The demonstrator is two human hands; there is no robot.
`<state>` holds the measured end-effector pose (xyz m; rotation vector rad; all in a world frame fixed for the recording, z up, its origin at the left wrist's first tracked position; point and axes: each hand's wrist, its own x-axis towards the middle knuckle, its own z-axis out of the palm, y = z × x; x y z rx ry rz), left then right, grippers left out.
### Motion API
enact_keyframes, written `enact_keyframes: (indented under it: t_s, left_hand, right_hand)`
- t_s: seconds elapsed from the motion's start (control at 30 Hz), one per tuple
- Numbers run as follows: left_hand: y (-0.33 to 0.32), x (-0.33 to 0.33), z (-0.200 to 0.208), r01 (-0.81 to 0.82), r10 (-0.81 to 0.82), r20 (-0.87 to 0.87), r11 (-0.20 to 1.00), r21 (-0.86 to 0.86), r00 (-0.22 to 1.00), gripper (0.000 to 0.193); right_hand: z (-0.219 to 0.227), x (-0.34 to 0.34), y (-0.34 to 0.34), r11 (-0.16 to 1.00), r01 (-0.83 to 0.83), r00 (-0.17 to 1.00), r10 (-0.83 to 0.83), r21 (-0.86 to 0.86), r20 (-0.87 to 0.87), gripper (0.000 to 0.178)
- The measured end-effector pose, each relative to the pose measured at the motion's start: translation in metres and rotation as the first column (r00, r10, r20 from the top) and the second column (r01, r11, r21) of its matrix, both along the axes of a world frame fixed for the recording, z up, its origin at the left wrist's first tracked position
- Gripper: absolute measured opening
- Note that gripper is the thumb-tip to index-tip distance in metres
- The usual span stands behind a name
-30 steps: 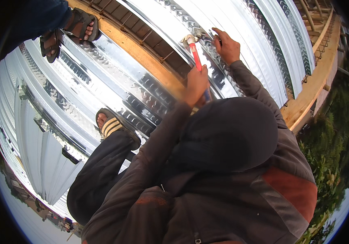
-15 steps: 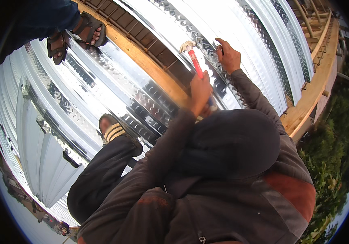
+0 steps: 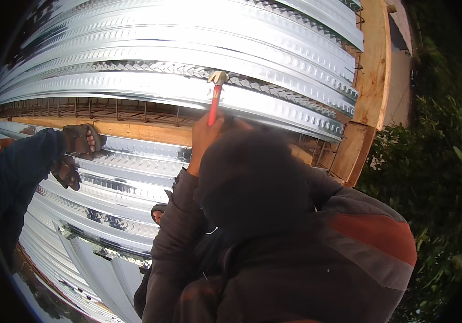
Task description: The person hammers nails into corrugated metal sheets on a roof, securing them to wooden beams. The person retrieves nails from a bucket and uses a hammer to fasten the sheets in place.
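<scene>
Gripping red-handled hammer (image 3: 214,102) in left hand (image 3: 204,135), fingers clamped round handle; holding its metal end over ribbed sheet (image 3: 161,83), just beyond gap beside beam (image 3: 139,131). Cannot tell state of right hand (image 3: 243,125), apparently only a blur behind dark cap (image 3: 252,180). Noted another person's sandals (image 3: 99,138) at left.

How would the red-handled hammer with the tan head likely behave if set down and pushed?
The red-handled hammer is probably stiff, its slim handle looking straight. It likely balances toward its wider tan head. On the shiny, ribbed silver metal sheets it may slide or snag.
</scene>
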<state>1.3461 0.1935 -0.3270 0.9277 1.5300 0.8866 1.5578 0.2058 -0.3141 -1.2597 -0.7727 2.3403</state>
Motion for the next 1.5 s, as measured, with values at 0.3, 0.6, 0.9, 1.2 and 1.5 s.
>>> enact_keyframes:
  t_s: [0.3, 0.6, 0.9, 1.2, 1.5]
  left_hand:
    - [0.02, 0.057, 0.017, 0.582, -0.494, 0.338, 0.773, -0.252, 0.801, 0.025]
    - [0.053, 0.076, 0.053, 0.74, -0.686, 0.282, 0.592, -0.32, 0.671, 0.025]
    - [0.099, 0.065, 0.07, 0.651, -0.692, -0.188, 0.72, -0.239, 0.697, 0.029]
    - [0.196, 0.071, 0.119, 0.782, -0.777, -0.375, 0.597, -0.181, 0.506, 0.035]
    - [0.256, 0.07, 0.157, 0.902, -0.834, -0.508, 0.369, -0.223, 0.215, 0.03]
  right_hand:
    - [-0.029, 0.019, -0.049, 0.785, -0.233, 0.906, -0.038, 0.573, 0.421, 0.075]
    - [-0.004, 0.038, -0.046, 0.787, -0.064, 0.918, -0.195, 0.613, 0.346, 0.072]
    - [0.036, 0.059, -0.001, 0.799, -0.114, 0.908, -0.158, 0.591, 0.389, 0.038]
    - [0.065, 0.038, 0.082, 0.617, -0.319, 0.63, -0.429, 0.719, 0.647, 0.02]
    - [0.041, 0.061, 0.056, 0.699, 0.231, 0.525, -0.675, 0.677, 0.519, 0.024]
